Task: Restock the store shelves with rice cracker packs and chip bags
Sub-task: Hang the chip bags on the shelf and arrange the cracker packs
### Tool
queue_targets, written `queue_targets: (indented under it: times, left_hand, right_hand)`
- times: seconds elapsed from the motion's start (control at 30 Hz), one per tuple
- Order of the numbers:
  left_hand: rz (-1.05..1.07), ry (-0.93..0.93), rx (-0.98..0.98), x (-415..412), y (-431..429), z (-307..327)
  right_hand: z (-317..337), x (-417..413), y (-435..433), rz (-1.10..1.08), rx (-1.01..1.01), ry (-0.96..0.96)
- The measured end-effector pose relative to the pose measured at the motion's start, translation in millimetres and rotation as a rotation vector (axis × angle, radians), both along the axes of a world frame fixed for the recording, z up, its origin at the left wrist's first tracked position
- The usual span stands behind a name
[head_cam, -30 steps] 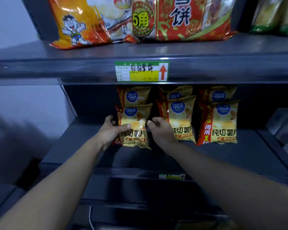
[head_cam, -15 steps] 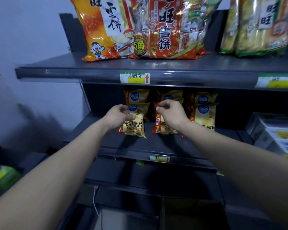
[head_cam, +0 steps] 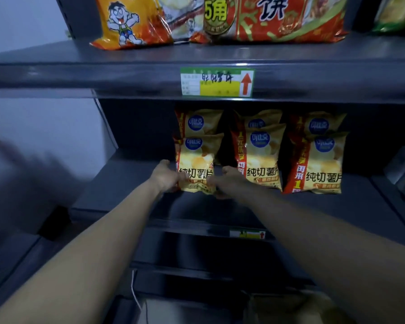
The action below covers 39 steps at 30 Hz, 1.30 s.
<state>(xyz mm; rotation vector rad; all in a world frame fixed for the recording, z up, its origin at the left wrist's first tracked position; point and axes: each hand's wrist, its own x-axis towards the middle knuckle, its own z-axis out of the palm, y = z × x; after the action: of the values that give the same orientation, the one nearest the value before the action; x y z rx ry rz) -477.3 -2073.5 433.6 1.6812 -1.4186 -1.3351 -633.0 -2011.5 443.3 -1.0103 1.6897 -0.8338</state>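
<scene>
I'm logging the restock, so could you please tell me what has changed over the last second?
Both hands slid down the left front bag: half a second ago the left hand was near its top and the right hand over the middle bag; now both grip the left one's bottom corners. The other bags and the cracker packs above stayed put.

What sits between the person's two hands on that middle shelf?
In the head view, the bottom of the front-left chip bag lies between them; the left hand and the right hand each hold a lower corner of it.
</scene>
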Motion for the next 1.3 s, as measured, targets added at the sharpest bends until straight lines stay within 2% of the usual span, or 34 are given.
queue_targets:
  times: [0.2,0.33,0.43,0.53,0.7,0.97,1.1,1.3]
  left_hand:
    - [-0.041,0.100,0.104,4,-46,-36]
    - [-0.114,0.193,0.069,3,-52,-42]
    - [-0.123,0.268,-0.053,1,-56,-45]
    - [-0.105,0.240,-0.101,-4,-66,-52]
    - [-0.117,0.176,-0.085,-5,-77,-62]
    - [-0.167,0.127,-0.057,1,-69,-57]
    - [-0.123,0.082,-0.049,4,-57,-46]
    - [-0.001,0.047,-0.223,0,-18,-6]
  right_hand:
    - [-34,8,-44,-0.051,0.106,-0.189]
    - [-46,10,-53,-0.056,0.069,-0.200]
    - [-52,8,-58,-0.088,-0.040,-0.144]
    - [-56,5,-70,-0.093,-0.083,-0.096]
    - [-64,8,-80,-0.088,-0.054,-0.037]
    - [-65,8,-71,-0.110,-0.034,0.176]
    - [-53,7,-53,-0.102,-0.084,0.274]
    - [-11,-1,-9,-0.036,-0.214,0.416]
